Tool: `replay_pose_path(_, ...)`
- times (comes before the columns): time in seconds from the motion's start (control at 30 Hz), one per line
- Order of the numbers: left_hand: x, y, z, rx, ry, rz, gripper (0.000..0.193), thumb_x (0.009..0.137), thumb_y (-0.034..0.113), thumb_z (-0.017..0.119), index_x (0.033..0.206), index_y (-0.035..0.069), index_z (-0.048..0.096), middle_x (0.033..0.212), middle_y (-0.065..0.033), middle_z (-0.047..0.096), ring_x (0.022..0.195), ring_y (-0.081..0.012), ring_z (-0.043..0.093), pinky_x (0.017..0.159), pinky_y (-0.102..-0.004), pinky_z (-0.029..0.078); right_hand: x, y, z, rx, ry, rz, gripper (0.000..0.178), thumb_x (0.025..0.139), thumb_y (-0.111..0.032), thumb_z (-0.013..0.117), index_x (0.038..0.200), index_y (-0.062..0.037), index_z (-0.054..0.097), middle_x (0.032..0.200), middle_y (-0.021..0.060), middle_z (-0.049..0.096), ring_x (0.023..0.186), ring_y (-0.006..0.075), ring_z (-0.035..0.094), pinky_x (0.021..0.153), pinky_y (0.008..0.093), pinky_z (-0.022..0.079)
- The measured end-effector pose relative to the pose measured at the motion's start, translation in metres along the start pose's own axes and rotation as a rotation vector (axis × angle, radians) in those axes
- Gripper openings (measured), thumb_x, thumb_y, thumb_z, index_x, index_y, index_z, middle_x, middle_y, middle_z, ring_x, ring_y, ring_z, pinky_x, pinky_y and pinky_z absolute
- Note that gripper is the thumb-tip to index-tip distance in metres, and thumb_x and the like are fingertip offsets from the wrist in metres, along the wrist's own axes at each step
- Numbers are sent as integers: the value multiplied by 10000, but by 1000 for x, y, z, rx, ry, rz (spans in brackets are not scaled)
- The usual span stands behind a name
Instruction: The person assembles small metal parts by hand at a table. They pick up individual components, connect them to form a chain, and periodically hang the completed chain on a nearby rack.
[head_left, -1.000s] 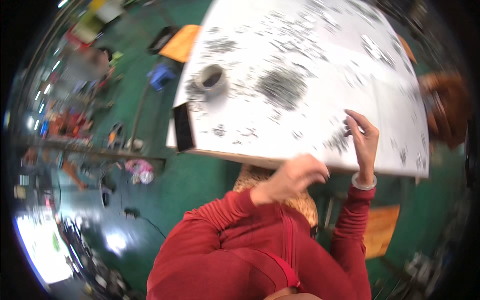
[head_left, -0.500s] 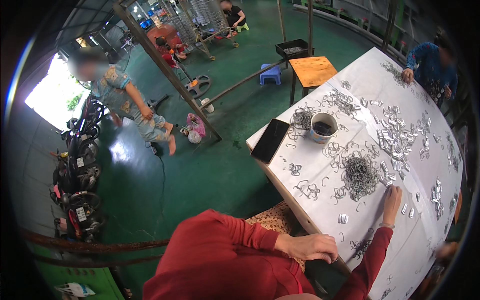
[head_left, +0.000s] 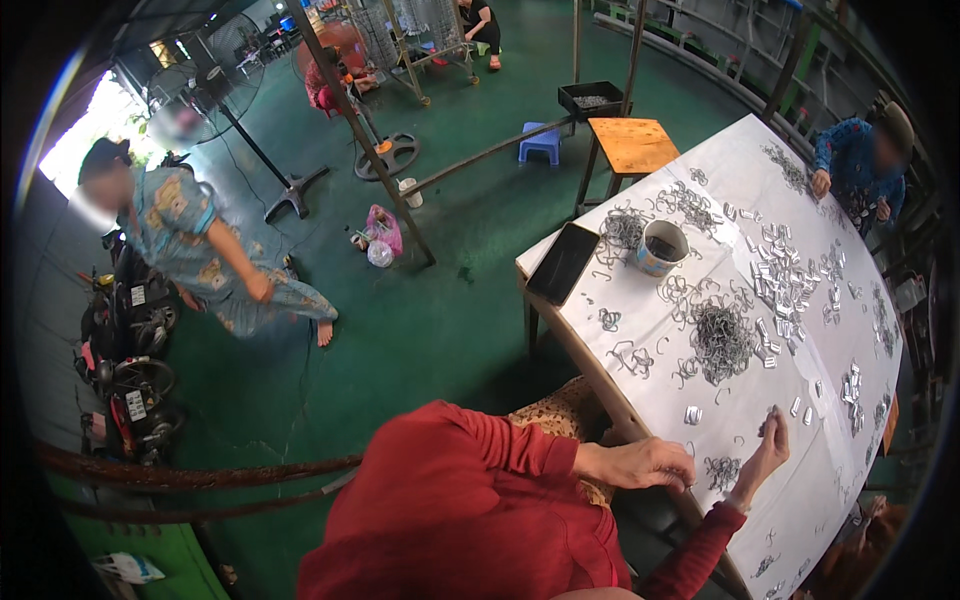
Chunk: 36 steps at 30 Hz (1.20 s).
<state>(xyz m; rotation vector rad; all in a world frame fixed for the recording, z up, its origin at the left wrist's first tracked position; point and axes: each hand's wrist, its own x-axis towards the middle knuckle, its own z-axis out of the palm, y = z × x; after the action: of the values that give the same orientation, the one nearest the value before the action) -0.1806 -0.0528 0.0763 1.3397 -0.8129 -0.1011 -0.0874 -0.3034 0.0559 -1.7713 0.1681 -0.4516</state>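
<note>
My left hand (head_left: 640, 463) rests by the near edge of the white-covered table (head_left: 790, 510), fingers curled together; anything in them is too small to tell. Over the table, my right hand (head_left: 765, 458) is closed in a pinch, with a small metal piece at its fingertips. Between the two hands lies a little heap of wire hooks (head_left: 722, 472). Beyond them is a larger pile of grey wire hooks (head_left: 724, 340). Flat silver metal clips (head_left: 780, 275) are spread across the table's middle, and one small clip group (head_left: 693, 415) lies apart, closer to me.
A black phone (head_left: 563, 264) and a paper tub (head_left: 660, 250) stand on the table. Across it, a person in blue (head_left: 855, 165) handles pieces. Another person (head_left: 215, 250) walks at left. A wooden stool (head_left: 633, 145) adjoins the far table corner; a metal frame post (head_left: 370, 150) rises from the floor.
My right hand has drawn back toward me from the silver clips and lifted, a small metal piece in its fingertips. My left hand stays by the table edge. The walking person has come nearer.
</note>
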Motion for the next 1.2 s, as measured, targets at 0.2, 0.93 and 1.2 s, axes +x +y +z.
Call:
replay_pose_path(0.2, 13, 9, -2, 42, -11, 44, 95, 831, 86, 612, 890, 28, 566, 821, -92, 592, 793, -251, 570, 707, -352, 447, -95, -50, -14, 182, -134, 31, 269, 845, 29, 511, 1093, 79, 602, 902, 90, 612, 740, 104, 525, 635, 230, 418)
replay_pose_path(0.93, 60, -16, -23, 56, 222, -56, 218, 842, 176, 622, 987, 29, 553, 891, -80, 599, 873, -230, 584, 784, -359, 454, -149, -127, 1, 154, 103, 57, 78, 811, 46, 569, 882, 52, 598, 769, 72, 609, 654, 100, 531, 593, 191, 408)
replay_pose_path(1.2, 163, -183, -47, 1305, -88, 77, 103, 718, 132, 620, 737, 43, 668, 817, -97, 597, 890, -278, 531, 689, -371, 451, -143, -105, 2, 147, -1, 91, 59, 788, 51, 586, 845, 35, 580, 743, 73, 581, 631, 98, 514, 580, 189, 394)
